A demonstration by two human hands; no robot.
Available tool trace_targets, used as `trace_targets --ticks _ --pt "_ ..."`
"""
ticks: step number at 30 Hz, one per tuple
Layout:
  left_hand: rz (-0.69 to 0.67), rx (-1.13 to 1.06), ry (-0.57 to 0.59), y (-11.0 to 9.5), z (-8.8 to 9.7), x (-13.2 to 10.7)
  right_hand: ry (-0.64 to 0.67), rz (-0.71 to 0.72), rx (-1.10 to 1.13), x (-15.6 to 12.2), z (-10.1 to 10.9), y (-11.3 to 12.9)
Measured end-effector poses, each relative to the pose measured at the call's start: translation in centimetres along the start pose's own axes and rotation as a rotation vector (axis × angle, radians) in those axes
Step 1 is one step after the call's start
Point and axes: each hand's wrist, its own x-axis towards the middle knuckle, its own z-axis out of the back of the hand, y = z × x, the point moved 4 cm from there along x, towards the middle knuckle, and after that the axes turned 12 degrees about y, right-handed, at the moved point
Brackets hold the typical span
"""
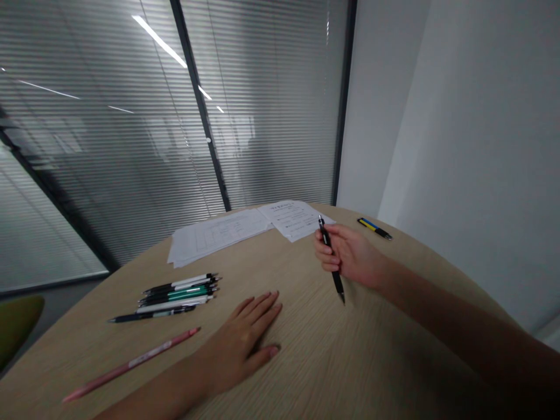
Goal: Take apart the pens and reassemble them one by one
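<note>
Right forearm (472, 338) comes in from the lower corner and reaches across the pale wood-grain table (371, 373); the right hand (350, 256) holds a black pen (336, 281) tilted, tip down, its barrel pinched between the thumb and the curled fingers (322, 252), which close narrowly round it; whether the tip touches the tabletop is hard to tell, though it points at bare wood, well away from any paper. The left hand (242, 341) lies palm down on the table, fingers spread wide and holding nothing; nearest to it, just beside it on the left, lies a long pink pen (131, 364). Beyond that, a bundle of pens (177, 294) in black, white and green lies roughly side by side, tips pointing right. At the far edge, a stack of printed sheets (219, 233) overlaps a second printed sheet (297, 219); the black pen's top end shows against that sheet from this view. A blue-and-yellow pen (374, 228) lies alone near the table's far right edge; behind it rise a white wall (459, 116) and glass panels with slatted blinds (109, 146); part of a green chair (15, 329) shows at the left.
</note>
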Motion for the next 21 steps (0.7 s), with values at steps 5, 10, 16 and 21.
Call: trace_targets --ticks 5,10,16,21 --pt "0.018 0.018 0.023 0.17 -0.07 0.07 0.014 -0.008 0.036 -0.23 0.12 0.53" --pt "0.014 0.014 0.029 0.02 0.03 0.07 0.054 0.007 0.084 -0.38 0.02 0.87" --pt "0.003 0.015 0.017 0.03 -0.06 0.12 0.101 -0.021 0.089 -0.39 -0.05 0.59" --pt "0.012 0.022 0.026 0.05 -0.02 0.14 0.159 -0.046 0.097 -0.23 0.36 0.26"
